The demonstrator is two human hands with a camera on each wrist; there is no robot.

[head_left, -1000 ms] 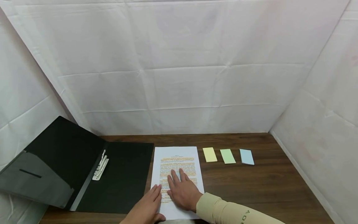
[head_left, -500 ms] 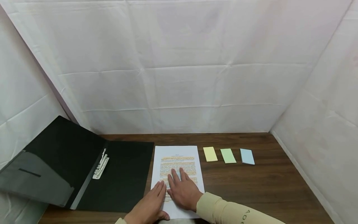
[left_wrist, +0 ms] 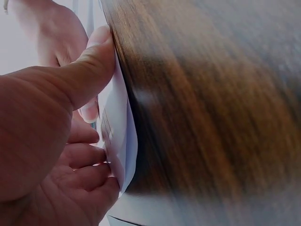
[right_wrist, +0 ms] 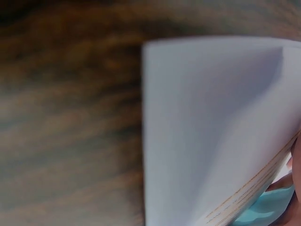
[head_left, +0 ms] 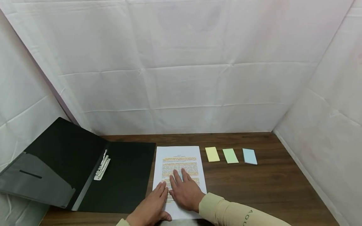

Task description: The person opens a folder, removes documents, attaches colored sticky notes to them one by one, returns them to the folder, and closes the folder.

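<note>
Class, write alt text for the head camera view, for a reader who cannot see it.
Two hands, left hand and right hand, rest on a highlighted printed page on a wooden table. An open black folder lies left; yellow, green and blue sticky notes lie right.

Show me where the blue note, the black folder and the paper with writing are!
Blue note [head_left: 250, 156], head view, middle of the pad.
Black folder [head_left: 121, 179], head view, bare right-hand cover.
Paper [head_left: 178, 152], head view, blank top margin above the highlighted text.

Dark wood-grain table [head_left: 268, 188] shoved into a corner, with creased white sheeting [head_left: 181, 62] hung as walls behind and on both sides. Soft, even light.
</note>
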